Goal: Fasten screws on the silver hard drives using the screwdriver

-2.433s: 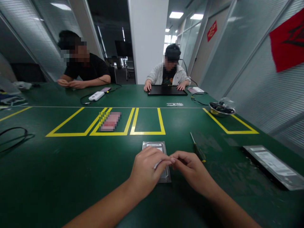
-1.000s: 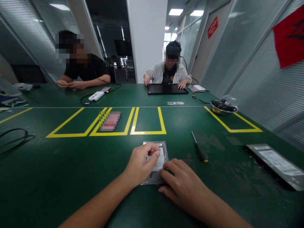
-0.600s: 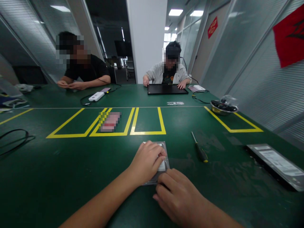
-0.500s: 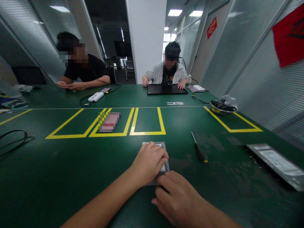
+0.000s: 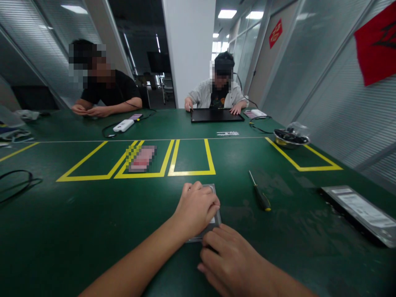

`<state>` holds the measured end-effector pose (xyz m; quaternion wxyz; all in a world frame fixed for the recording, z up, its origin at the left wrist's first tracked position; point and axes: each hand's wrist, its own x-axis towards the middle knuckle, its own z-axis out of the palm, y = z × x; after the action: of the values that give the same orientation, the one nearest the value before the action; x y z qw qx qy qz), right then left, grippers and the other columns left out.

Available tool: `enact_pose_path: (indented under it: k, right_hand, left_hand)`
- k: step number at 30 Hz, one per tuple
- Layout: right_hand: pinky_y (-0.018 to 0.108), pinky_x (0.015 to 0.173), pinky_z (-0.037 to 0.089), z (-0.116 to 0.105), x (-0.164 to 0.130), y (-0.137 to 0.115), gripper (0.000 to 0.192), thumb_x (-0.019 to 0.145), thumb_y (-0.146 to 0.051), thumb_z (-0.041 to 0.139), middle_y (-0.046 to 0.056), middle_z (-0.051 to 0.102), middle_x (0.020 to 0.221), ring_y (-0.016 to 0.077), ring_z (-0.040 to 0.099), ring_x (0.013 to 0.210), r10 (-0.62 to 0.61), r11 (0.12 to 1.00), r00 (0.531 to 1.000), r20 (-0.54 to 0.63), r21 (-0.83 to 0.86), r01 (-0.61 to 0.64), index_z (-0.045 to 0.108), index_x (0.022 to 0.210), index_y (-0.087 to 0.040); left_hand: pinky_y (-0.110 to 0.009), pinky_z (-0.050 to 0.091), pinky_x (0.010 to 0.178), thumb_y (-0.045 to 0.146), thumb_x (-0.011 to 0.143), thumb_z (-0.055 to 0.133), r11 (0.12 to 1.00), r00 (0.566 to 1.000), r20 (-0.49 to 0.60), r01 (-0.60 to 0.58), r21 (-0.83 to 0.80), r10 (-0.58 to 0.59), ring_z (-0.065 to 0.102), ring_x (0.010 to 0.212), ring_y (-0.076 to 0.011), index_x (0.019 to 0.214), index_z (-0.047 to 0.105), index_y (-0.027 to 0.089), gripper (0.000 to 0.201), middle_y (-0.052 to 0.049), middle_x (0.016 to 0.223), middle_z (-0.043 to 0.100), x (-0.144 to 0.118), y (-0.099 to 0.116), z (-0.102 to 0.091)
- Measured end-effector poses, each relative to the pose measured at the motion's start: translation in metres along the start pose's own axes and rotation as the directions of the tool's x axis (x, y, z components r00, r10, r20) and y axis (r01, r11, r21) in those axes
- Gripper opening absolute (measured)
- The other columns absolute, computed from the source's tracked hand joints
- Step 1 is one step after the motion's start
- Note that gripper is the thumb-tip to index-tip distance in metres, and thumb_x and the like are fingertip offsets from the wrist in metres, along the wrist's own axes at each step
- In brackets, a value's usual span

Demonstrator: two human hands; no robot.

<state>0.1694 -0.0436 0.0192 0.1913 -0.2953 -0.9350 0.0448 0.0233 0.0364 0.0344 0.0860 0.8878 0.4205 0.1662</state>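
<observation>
A flat grey hard drive [image 5: 218,218] with a white label lies on the green table in front of me, mostly covered. My left hand [image 5: 196,208] is closed over its top, fingers bent around the right side. At the drive's near right corner is my right hand [image 5: 227,258], its fingers curled in and touching the edge. Whatever those fingers pinch is hidden behind the knuckles. Right of the hands lies a screwdriver [image 5: 261,197] with a black and yellow handle, its shaft pointing away. Farther right sits a second, larger-looking hard drive [image 5: 360,212] with a white label.
Yellow tape outlines [image 5: 192,173] mark the table beyond my hands; a blurred pinkish item [image 5: 142,159] lies in one. A metal bowl [image 5: 291,142] of dark items stands back right. Across the table, one person handles a black panel [image 5: 216,115]; another leans at left. A black cable [image 5: 29,181] loops at left.
My left hand's knuckles have shifted slightly and cover more of the drive's far left corner. The right hand stays at the near corner. The view has moved a little.
</observation>
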Motion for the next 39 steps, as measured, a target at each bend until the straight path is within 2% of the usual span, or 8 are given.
enact_pose_path:
  k: [9,21,31,39]
  right_hand:
    - [0.031,0.071,0.041,-0.003,0.001,0.001,0.012,0.089,-0.022,0.057,0.003,0.060,0.084,0.0163,0.054,0.078,0.021,1.000,1.000,0.016,0.021,-0.021,0.056,0.077,-0.018]
    - [0.032,0.071,0.040,-0.003,-0.001,0.002,0.013,0.090,-0.022,0.054,0.003,0.060,0.084,0.0161,0.052,0.077,0.036,0.999,0.999,0.011,0.002,-0.036,0.056,0.078,-0.018]
    - [0.032,0.071,0.040,-0.003,0.000,0.003,0.014,0.090,-0.022,0.053,0.003,0.059,0.083,0.0160,0.052,0.076,0.031,1.000,0.999,0.009,0.000,-0.031,0.057,0.077,-0.018]
    - [0.031,0.069,0.039,-0.004,-0.001,0.005,0.015,0.092,-0.022,0.052,0.003,0.059,0.083,0.0157,0.051,0.075,0.045,0.999,0.998,0.033,0.003,-0.045,0.057,0.078,-0.018]
  left_hand:
    - [-0.039,0.028,0.075,0.023,0.087,0.060,0.999,0.999,0.007,0.032,-0.004,-0.032,0.051,0.087,-0.0232,0.077,0.071,0.025,0.015,-0.001,0.085,0.071,0.006,0.001,-0.001]
    - [-0.035,0.029,0.075,0.021,0.079,0.060,0.988,0.988,0.092,0.132,-0.078,-0.125,0.051,0.080,-0.0212,0.068,0.073,0.026,0.018,0.000,0.072,0.070,0.016,-0.001,0.000]
    - [-0.036,0.028,0.072,0.020,0.081,0.060,0.997,0.999,0.039,0.022,-0.073,-0.019,0.051,0.082,-0.0216,0.070,0.072,0.024,0.017,0.001,0.071,0.068,0.013,-0.002,0.002]
    - [-0.037,0.032,0.076,0.018,0.080,0.062,0.997,0.999,0.038,0.030,-0.073,-0.027,0.053,0.084,-0.0227,0.071,0.072,0.024,0.015,0.000,0.071,0.069,0.013,-0.002,0.000]
